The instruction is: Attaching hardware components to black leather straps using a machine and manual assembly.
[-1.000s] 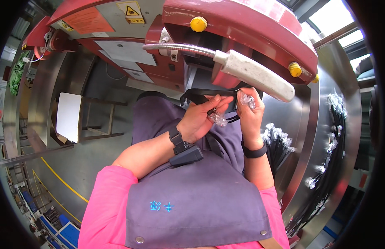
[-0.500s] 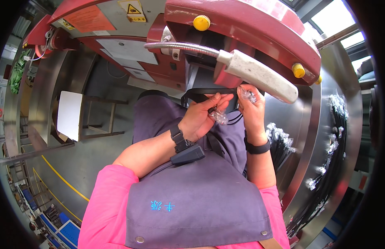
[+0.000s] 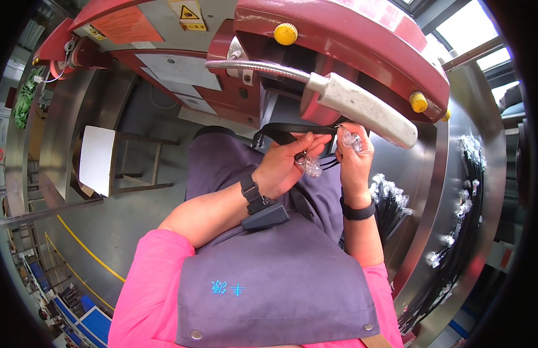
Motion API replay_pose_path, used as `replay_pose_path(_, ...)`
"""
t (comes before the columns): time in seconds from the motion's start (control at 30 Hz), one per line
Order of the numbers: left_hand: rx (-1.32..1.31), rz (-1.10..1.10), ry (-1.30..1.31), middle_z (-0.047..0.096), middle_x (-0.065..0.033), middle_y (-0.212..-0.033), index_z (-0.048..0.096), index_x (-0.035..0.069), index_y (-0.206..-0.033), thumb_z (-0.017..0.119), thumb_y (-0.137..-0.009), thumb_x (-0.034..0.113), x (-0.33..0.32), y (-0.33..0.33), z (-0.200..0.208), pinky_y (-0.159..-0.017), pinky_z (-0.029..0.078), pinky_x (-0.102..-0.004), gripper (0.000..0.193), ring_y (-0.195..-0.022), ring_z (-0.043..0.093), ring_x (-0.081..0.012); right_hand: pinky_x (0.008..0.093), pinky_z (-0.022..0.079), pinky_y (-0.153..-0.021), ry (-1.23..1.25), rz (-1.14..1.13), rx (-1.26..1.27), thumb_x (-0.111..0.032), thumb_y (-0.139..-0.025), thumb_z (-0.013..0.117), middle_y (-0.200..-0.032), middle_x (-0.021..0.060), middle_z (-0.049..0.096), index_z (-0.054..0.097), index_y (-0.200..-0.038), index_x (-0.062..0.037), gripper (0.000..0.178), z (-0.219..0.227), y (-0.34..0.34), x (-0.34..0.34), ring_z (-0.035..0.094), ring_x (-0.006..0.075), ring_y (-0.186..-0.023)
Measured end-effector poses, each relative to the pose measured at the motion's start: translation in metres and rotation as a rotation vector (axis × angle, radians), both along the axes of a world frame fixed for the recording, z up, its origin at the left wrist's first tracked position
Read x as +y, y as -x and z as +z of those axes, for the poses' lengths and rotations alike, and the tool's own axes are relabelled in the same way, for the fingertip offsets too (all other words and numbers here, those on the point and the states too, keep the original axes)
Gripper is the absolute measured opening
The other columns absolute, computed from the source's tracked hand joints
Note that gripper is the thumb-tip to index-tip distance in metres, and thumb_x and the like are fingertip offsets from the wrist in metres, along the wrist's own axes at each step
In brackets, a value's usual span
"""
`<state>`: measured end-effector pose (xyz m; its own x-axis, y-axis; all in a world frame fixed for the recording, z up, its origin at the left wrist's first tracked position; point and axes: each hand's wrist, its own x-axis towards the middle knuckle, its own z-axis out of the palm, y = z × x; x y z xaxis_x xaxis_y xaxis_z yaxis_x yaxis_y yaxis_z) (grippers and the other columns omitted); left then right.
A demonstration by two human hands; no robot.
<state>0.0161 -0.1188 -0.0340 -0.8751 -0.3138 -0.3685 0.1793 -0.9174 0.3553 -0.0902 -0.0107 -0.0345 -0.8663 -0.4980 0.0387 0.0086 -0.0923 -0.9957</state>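
Yellow triangular warning sign and orange rectangular label on red machine, top. Left hand fingers curled shut, pinching black strap and crinkled clear wrapper under the handle. Right hand fingers closed around another clear wrapper.

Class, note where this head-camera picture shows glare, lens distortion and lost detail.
Head view: the windows at top right are blown out white; the steel table edge bends toward the rim, which goes black; the clear wrap in the left hand glints, and the right hand stays sharp.
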Motion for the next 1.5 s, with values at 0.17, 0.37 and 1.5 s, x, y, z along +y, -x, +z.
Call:
replay_pose_path(0.17,-0.009,0.009,-0.019,0.063,-0.0141,-0.108,0.059,-0.004,-0.103,0.058,-0.092,0.007,-0.002,-0.002,-0.005,-0.091,0.052,-0.0301,0.015,-0.108,0.062,-0.0245,0.0178,0.026,-0.043,-0.011,0.010,-0.029,-0.008,-0.092,0.060,-0.063,-0.0075,0.045,0.061,-0.092,-0.0053,0.003,0.001,-0.002,-0.004,0.034,-0.0003,-0.049)
replay_pose_path(0.37,-0.032,0.016,-0.041,0.063,-0.0166,-0.109,0.058,-0.006,-0.105,0.057,-0.092,0.007,-0.005,-0.001,-0.006,-0.090,0.052,-0.0291,0.018,-0.106,0.062,-0.0247,0.0179,0.024,-0.042,-0.062,0.000,-0.049,-0.010,-0.091,0.061,-0.061,-0.0091,0.044,0.062,-0.090,-0.0061,0.004,0.000,0.000,-0.009,0.033,-0.0009,-0.049)
replay_pose_path(1.5,-0.069,-0.308,-0.114,0.064,-0.0150,-0.093,0.057,-0.002,-0.098,0.052,-0.097,0.021,0.013,-0.015,-0.014,-0.080,0.055,-0.0368,0.023,-0.094,0.066,-0.0309,0.0295,0.043,-0.063,0.397,0.027,0.220,-0.010,-0.086,0.067,-0.076,0.0032,0.049,0.047,-0.079,-0.0079,0.022,0.012,-0.022,0.005,0.046,0.0147,-0.065)
